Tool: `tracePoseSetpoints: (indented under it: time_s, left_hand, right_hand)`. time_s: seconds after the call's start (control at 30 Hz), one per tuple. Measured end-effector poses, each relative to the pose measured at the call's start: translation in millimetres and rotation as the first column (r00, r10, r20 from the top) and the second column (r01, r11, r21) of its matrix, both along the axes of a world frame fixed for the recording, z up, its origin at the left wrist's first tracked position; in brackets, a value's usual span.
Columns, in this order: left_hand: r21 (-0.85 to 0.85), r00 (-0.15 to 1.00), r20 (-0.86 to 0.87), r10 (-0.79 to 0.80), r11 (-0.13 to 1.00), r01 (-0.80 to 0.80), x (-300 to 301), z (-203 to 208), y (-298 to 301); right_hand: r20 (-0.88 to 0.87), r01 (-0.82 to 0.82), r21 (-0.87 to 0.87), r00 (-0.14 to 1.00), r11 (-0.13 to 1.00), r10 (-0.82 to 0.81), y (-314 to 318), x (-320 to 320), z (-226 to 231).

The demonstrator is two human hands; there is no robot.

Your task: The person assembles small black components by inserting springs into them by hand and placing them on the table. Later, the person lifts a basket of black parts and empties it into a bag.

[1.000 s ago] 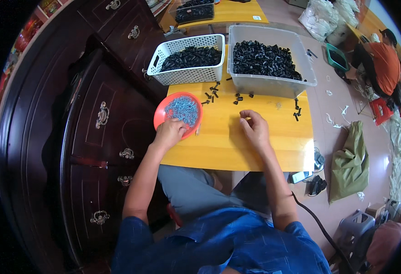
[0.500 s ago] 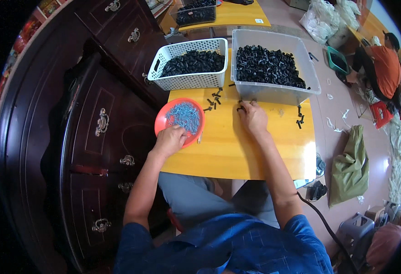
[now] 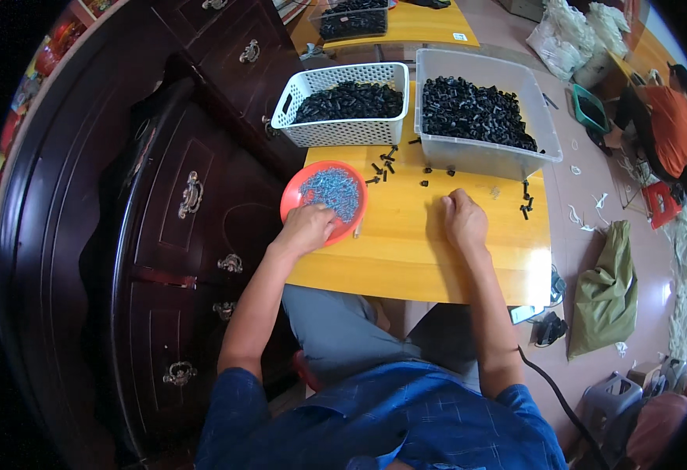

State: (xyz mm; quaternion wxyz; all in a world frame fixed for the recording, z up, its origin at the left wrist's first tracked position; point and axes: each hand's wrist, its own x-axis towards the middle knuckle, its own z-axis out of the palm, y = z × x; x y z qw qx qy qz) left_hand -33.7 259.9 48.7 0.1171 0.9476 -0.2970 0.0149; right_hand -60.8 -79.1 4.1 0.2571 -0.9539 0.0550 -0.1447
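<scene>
At the table's left, a red plastic bowl (image 3: 287,192) holds a heap of small silvery-blue screws (image 3: 334,194). My left hand (image 3: 310,227) rests over its near rim, fingertips pinched at the edge of the heap; whatever they grip is hidden. My right hand (image 3: 466,223) lies curled on the yellow table (image 3: 390,262), thumb against the forefinger; I cannot make out anything between them. Just beyond it lie several small black plastic pieces (image 3: 425,183), apart from the hand. Longer black bolt-like pieces (image 3: 385,166) are scattered between the bowl and the bins.
A white perforated basket (image 3: 343,135) and a clear plastic bin (image 3: 484,157), both filled with black parts, stand along the far side. More black bolt-like pieces (image 3: 526,205) lie at the right edge. A dark wooden cabinet (image 3: 163,313) closes off the left. Another person (image 3: 667,125) sits at the far right.
My right hand has drawn back from beside the clear bin toward me, leaving small black pieces in view there. My left hand stays at the bowl. The whole view has shifted slightly.
</scene>
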Motion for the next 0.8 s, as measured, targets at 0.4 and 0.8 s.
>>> tracePoseSetpoints:
  time_s: [0.4,0.8]
  left_hand:
    - [-0.109,0.999,0.029,0.018,0.994,-0.014,-9.1,5.8,-1.3]
    - [-0.278,0.957,0.137,-0.254,0.918,0.284,-68.3,41.4,-64.5]
  right_hand:
    - [0.094,-0.174,0.738,0.983,0.652,0.156,34.0,-59.5,5.2]
    - [-0.012,-0.254,0.888,0.822,0.384,0.570,77.5,-72.5,16.1]
